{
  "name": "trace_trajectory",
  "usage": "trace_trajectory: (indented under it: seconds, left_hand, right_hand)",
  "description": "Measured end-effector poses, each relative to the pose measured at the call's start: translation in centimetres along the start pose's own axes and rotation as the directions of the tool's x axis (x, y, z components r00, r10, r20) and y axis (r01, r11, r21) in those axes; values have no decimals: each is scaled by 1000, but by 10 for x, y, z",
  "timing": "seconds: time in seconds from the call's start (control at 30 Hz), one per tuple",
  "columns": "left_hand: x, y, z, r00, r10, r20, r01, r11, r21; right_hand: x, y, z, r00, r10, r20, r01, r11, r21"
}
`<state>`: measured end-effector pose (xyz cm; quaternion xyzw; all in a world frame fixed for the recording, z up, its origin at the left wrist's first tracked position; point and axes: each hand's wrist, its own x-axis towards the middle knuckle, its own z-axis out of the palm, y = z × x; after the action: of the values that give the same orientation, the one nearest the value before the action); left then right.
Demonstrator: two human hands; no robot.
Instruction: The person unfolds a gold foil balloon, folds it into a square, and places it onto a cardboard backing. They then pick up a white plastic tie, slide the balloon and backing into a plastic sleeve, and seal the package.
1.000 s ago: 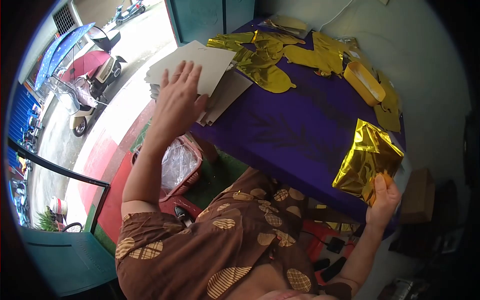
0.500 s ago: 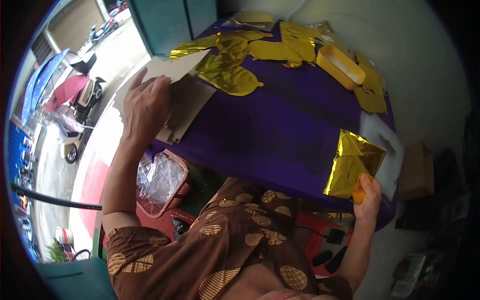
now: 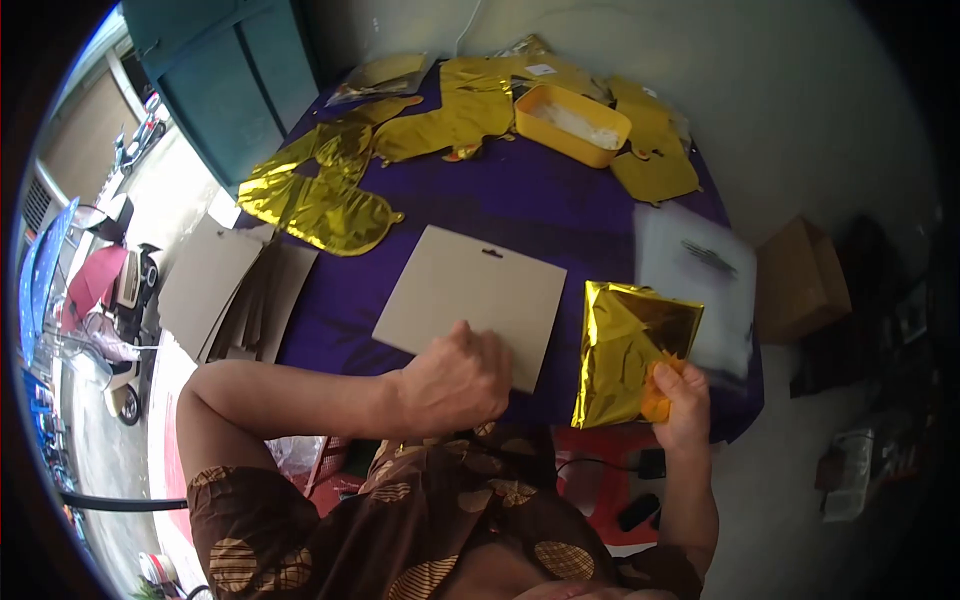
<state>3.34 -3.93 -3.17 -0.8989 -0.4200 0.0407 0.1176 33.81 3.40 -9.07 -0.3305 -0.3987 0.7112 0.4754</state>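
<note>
Fingers curled, my left hand (image 3: 463, 378) grips the lower edge of a grey-brown cardboard sheet (image 3: 470, 290) with a small hanger slot near its far edge. The sheet overlaps the middle of the purple-covered table in this view. To its right, my right hand (image 3: 684, 402) pinches a folded gold foil balloon (image 3: 615, 345) at its near right side. A small crumpled orange piece (image 3: 655, 395) shows under the right thumb, against the foil. The foil packet is held close beside the cardboard sheet, over the table's near right part.
More cardboard sheets (image 3: 215, 290) are stacked at the table's left edge. Flat gold foil balloons (image 3: 340, 225) lie along the back, around a yellow tray (image 3: 530, 125). Clear plastic bags (image 3: 665, 250) lie at right, near a cardboard box (image 3: 800, 275). A teal door (image 3: 225, 90) stands back left.
My left hand has come from the stack at the left to the middle, bringing a cardboard sheet. My right hand still holds the foil packet. The view has turned.
</note>
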Motion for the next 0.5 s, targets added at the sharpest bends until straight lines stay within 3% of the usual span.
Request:
trace_trajectory:
  seconds: [0.1,0.2,0.33,0.4,0.47,0.5]
  left_hand:
    - [13,-17,-7,999,-37,-5,35,976,-216]
    - [46,-61,-23,991,-87,-103,66,979,-193]
    - [126,-156,-18,944,-296,-145,252,932,-262]
    - [174,-210,6,939,-249,-236,160,927,-340]
    - [220,-246,28,886,-160,-435,30,956,-292]
    - [238,-255,33,898,-177,-403,62,957,-283]
  right_hand:
    - [0,-1,-2,999,20,25,-20,1000,4]
    - [1,0,-2,997,73,11,-73,997,-6]
    - [1,-4,1,994,102,30,-102,995,5]
    - [1,-3,-2,994,104,31,-104,995,-6]
    - [0,-4,-3,993,119,25,-119,993,-12]
    - [0,-5,-2,992,122,26,-122,993,-3]
